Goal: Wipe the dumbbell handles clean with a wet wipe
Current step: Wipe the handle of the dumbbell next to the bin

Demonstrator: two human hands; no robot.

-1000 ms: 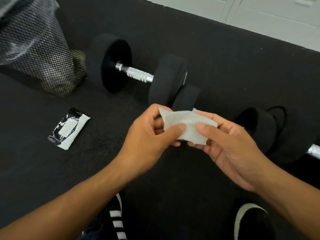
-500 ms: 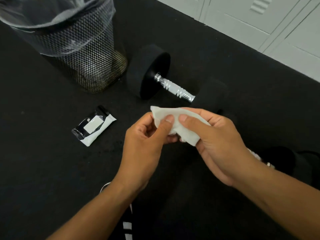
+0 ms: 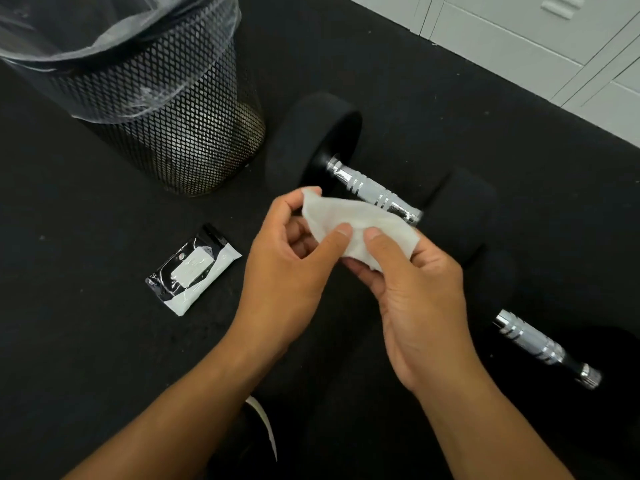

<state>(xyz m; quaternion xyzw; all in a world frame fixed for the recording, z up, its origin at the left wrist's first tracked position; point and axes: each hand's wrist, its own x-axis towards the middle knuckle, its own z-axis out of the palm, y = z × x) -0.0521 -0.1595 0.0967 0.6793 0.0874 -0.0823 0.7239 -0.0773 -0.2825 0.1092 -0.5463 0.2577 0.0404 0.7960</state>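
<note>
Head camera is looking down at a black rubber floor [image 3: 86,341], where two bare hands are meeting over a white wet wipe [image 3: 360,226]. Left hand [image 3: 291,268] is pinching the wipe's near edge between thumb and curled fingers, with its upper corner sticking up past the index finger. Right hand [image 3: 419,303] is gripping the other side, thumb pressing on top and fingers folding underneath, so both hands are closing on the same crumpled sheet. The two thumbs are lying just beside each other on the wipe.

Just behind the wipe a dumbbell [image 3: 311,143] is lying on the floor, its chrome handle [image 3: 374,192] running diagonally between two black round weights; the wipe is overlapping the near part of that handle in this view, and whether it is touching the metal cannot be told. A second dumbbell handle [image 3: 540,344] is showing to the right of the right wrist, its weights lost against the dark floor.

A black mesh bin [image 3: 180,133] with a clear plastic liner is standing to the left of the first dumbbell, just beside its weight. A black and white wipe packet [image 3: 192,270] is lying flat on the floor to the left of the left hand, apart from it. Pale lockers [image 3: 554,39] are lining the far edge of the floor. A shoe [image 3: 263,424] with a white stripe is peeking between the forearms.
</note>
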